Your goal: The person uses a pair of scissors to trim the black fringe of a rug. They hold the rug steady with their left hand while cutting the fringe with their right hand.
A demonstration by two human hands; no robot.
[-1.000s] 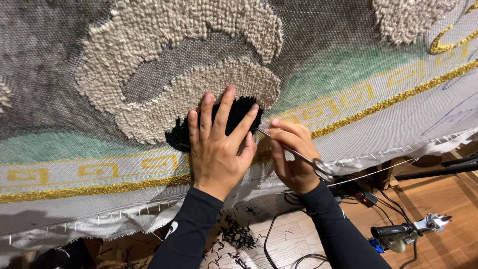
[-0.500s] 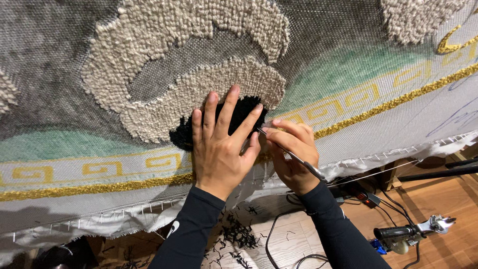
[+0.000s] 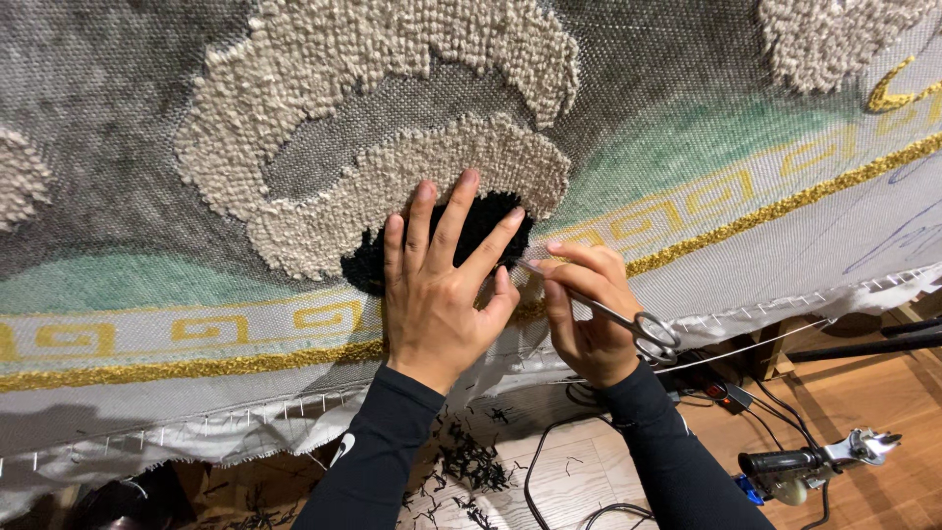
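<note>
Left hand [image 3: 437,294]: mine, fingers spread flat on black tufted yarn patch [image 3: 486,221]. Right hand [image 3: 589,319]: closed around small steel scissors [image 3: 628,324], blades beside patch edge. Trimming appears partway; black clippings [image 3: 471,461] below on floor.

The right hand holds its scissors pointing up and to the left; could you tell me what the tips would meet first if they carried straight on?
Probably the black tufted patch, just past the left hand's thumb; the scissors in the right hand point there.
</note>
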